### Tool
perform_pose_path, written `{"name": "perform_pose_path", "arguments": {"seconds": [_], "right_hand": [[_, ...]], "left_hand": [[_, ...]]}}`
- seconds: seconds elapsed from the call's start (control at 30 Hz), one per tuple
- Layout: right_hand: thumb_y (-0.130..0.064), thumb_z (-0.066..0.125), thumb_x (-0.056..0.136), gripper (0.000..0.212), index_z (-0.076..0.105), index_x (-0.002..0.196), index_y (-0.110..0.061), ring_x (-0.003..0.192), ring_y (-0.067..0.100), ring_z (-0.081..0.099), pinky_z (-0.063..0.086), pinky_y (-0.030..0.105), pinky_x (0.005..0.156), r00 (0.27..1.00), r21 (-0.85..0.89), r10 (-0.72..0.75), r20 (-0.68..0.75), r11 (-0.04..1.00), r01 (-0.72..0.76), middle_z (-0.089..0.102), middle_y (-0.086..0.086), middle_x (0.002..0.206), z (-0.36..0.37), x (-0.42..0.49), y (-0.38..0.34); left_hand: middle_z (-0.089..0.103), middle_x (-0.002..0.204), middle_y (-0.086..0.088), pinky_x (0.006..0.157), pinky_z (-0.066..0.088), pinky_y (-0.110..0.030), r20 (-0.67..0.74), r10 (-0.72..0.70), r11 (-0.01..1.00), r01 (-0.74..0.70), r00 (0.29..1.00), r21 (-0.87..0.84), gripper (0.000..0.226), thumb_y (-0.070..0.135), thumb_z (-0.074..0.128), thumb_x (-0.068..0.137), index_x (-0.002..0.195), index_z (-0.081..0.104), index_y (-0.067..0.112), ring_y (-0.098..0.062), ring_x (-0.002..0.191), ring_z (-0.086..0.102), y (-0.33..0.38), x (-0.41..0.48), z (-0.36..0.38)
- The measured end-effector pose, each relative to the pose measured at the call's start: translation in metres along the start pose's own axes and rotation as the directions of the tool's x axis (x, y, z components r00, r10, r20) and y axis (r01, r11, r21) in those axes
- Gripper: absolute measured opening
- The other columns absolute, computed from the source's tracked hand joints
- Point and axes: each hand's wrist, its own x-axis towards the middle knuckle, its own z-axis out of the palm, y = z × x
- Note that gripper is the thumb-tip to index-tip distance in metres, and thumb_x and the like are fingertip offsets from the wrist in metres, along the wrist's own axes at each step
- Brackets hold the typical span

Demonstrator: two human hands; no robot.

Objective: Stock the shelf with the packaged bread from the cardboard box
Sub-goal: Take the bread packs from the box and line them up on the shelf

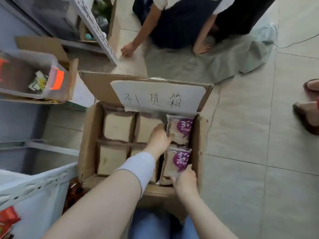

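Note:
An open cardboard box [88,135] stands on the floor in front of me, with a white handwritten label on its raised far flap. Several packs of sliced bread fill it in rows. Two packs at the right show purple labels. My left hand [159,138] reaches into the box and grips the left edge of the far purple-label pack [181,130]. My right hand [185,181] holds the near end of the closer purple-label pack [177,163]. The plain-faced packs [117,126] lie untouched at the left.
White metal shelving [34,183] runs along the left, with a clear bin [50,66] on a carton and red snack packs at the lower left. Another person kneels on a grey cloth [215,62] beyond the box. Someone's feet [309,116] stand at the right edge.

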Motion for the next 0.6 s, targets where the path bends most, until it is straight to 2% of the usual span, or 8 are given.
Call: {"name": "perform_pose_path", "arguments": {"seconds": [0.1,0.2,0.33,0.43,0.5,0.57,0.6], "right_hand": [[-0.023,0.062,0.086,0.079,0.012,0.143,-0.002,0.127,0.036,0.04,0.034,0.037,0.103,0.993,0.157,0.104,-0.064,0.983,-0.093,0.041,0.023,0.136,0.023,0.035,-0.003],[-0.02,0.066,0.083,0.068,0.022,0.134,-0.006,0.115,0.036,0.051,0.043,0.038,0.09,0.984,0.225,0.127,-0.126,0.97,-0.096,0.053,0.022,0.124,0.034,0.041,0.001],[-0.021,0.068,0.082,0.058,0.03,0.124,-0.01,0.1,0.034,0.061,0.041,0.034,0.07,0.976,0.253,0.113,-0.186,0.965,-0.063,0.065,0.016,0.107,0.032,0.03,0.011],[-0.02,0.073,0.078,0.063,0.034,0.126,-0.007,0.104,0.032,0.06,0.042,0.033,0.077,0.979,0.274,0.081,-0.186,0.961,-0.028,0.065,0.015,0.108,0.023,0.027,0.017],[-0.02,0.076,0.075,0.063,0.043,0.126,-0.004,0.105,0.027,0.057,0.039,0.029,0.081,0.987,0.303,0.047,-0.156,0.953,0.003,0.062,0.014,0.111,0.018,0.026,0.021],[-0.024,0.077,0.073,0.048,0.058,0.111,-0.003,0.089,0.018,0.051,0.03,0.02,0.068,0.992,0.276,-0.029,-0.125,0.959,0.063,0.058,0.011,0.102,0.012,0.021,0.022],[-0.026,0.078,0.072,0.041,0.061,0.103,-0.004,0.084,0.015,0.047,0.026,0.019,0.064,0.991,0.282,-0.062,-0.12,0.955,0.094,0.055,0.008,0.097,0.009,0.016,0.024]], "left_hand": [[0.056,0.115,-0.011,0.09,0.048,-0.039,-0.112,0.01,0.999,-0.016,0.994,-0.052,0.048,0.037,0.064,0.083,0.116,0.05,0.005,-0.027,0.106,0.055,-0.001,0.042,0.022],[0.053,0.115,-0.009,0.09,0.046,-0.036,-0.177,0.021,0.994,-0.04,0.984,-0.103,0.06,0.041,0.073,0.074,0.117,0.047,0.008,-0.025,0.106,0.052,0.001,0.053,0.035],[0.054,0.115,-0.011,0.083,0.044,-0.032,-0.125,0.033,0.992,-0.048,0.992,-0.117,0.052,0.037,0.074,0.075,0.111,0.051,0.008,-0.027,0.104,0.054,0.004,0.058,0.031],[0.049,0.125,-0.011,0.089,0.045,-0.031,-0.082,0.044,0.978,-0.06,0.996,-0.202,0.054,0.033,0.075,0.074,0.115,0.049,0.01,-0.026,0.111,0.052,0.004,0.052,0.025],[0.056,0.107,0.0,0.074,0.044,-0.016,-0.073,0.083,0.959,-0.1,0.994,-0.267,0.044,0.029,0.074,0.075,0.107,0.047,0.016,-0.017,0.097,0.055,0.001,0.039,0.021],[0.055,0.085,0.016,0.058,0.04,-0.003,-0.106,0.108,0.925,-0.139,0.989,-0.354,0.036,0.026,0.074,0.076,0.097,0.044,0.021,0.001,0.079,0.054,-0.002,0.02,0.014],[0.054,0.083,0.021,0.059,0.041,-0.001,-0.134,0.105,0.901,-0.152,0.985,-0.407,0.035,0.025,0.075,0.076,0.096,0.045,0.023,0.009,0.077,0.051,-0.004,0.009,0.009]]}}
